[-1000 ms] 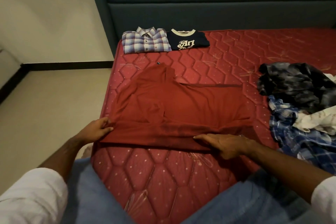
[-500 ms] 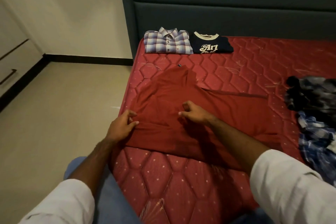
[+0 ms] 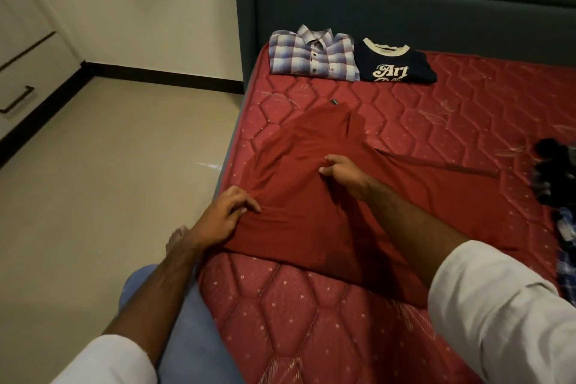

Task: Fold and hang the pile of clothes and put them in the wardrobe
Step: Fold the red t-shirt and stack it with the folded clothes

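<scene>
A dark red shirt (image 3: 299,184) lies spread on the red quilted mattress (image 3: 311,321), collar toward the headboard. My left hand (image 3: 224,215) holds its left edge near the mattress side, fingers curled on the cloth. Over the shirt's middle, my right hand (image 3: 341,170) pinches a fold of the fabric. Two folded garments lie side by side by the headboard: a checked shirt (image 3: 311,56) and a navy T-shirt (image 3: 394,64) with white lettering. At the right edge, part of the unfolded pile (image 3: 558,190) shows: dark and blue checked cloth.
A dark upholstered headboard (image 3: 405,0) stands behind the mattress. Beige tiled floor (image 3: 109,181) runs left of the bed to a white wall with a black skirting. White cabinet drawers (image 3: 18,93) with dark handles are at the far left. My foot (image 3: 176,240) rests on the floor.
My right hand has moved from the shirt's near hem up to its middle and now pinches the cloth. My left hand stays at the left edge. My view has turned left.
</scene>
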Available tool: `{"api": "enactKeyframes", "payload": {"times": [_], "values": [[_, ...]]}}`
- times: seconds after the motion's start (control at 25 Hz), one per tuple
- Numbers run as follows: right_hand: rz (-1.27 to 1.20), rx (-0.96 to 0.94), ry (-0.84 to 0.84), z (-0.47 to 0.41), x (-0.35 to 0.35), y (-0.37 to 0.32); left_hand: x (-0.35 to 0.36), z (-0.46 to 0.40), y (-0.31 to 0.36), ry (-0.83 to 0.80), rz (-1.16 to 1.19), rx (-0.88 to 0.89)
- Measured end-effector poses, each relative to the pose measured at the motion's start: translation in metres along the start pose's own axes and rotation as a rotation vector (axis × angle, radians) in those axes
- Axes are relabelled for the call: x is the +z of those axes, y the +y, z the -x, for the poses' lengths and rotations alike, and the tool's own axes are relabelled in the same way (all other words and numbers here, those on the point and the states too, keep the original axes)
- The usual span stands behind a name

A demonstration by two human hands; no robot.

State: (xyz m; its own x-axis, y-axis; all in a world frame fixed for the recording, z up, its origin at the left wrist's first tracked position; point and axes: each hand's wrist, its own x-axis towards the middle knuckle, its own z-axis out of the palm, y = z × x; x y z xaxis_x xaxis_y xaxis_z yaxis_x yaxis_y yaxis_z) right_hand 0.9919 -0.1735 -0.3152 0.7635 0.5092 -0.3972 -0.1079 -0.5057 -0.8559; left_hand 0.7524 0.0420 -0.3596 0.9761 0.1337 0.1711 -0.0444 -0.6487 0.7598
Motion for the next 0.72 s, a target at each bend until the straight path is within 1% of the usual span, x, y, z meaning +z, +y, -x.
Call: {"api": "enactKeyframes", "payload": {"times": [0.12,0.2,0.24,0.28,0.32,0.4,0.44,0.48,0.52,0.56,0.6,0.64,0.68,0.72], "values": [[-0.15,0.038,-0.011,-0.004,0.0,0.01,-0.001,0.002,0.003,0.0,-0.086,0.047],[-0.223,0.085,-0.062,-0.005,-0.002,0.008,0.001,0.002,0.008,0.001,-0.296,0.086],[-0.252,0.079,-0.106,-0.003,-0.003,0.002,0.004,0.002,0.011,0.01,-0.408,0.082],[-0.288,0.054,-0.157,0.003,-0.004,-0.005,0.006,0.002,0.014,0.016,-0.462,0.057],[-0.328,0.012,-0.218,0.009,-0.004,-0.011,0.009,0.002,0.02,0.008,-0.461,0.003],[-0.384,-0.087,-0.395,0.028,-0.005,-0.018,0.011,0.001,0.026,-0.034,-0.326,-0.154],[-0.356,-0.142,-0.525,0.042,-0.004,-0.018,0.011,0.0,0.028,-0.045,-0.227,-0.249],[-0.274,-0.207,-0.663,0.054,-0.002,-0.014,0.009,-0.003,0.032,-0.042,-0.125,-0.343],[-0.139,-0.271,-0.775,0.067,0.001,-0.009,0.006,-0.006,0.037,-0.023,-0.005,-0.443],[0.0,-0.315,-0.84,0.079,0.004,-0.001,0.003,-0.011,0.042,0.004,0.124,-0.536],[0.107,-0.33,-0.855,0.087,0.007,0.008,0.001,-0.017,0.047,0.029,0.242,-0.602],[0.149,-0.337,-0.803,0.093,0.01,0.017,-0.001,-0.022,0.05,0.042,0.327,-0.642],[0.152,-0.352,-0.685,0.096,0.011,0.026,-0.003,-0.025,0.052,0.034,0.371,-0.658],[0.156,-0.373,-0.512,0.096,0.01,0.034,-0.004,-0.026,0.056,0.006,0.363,-0.649]]}}
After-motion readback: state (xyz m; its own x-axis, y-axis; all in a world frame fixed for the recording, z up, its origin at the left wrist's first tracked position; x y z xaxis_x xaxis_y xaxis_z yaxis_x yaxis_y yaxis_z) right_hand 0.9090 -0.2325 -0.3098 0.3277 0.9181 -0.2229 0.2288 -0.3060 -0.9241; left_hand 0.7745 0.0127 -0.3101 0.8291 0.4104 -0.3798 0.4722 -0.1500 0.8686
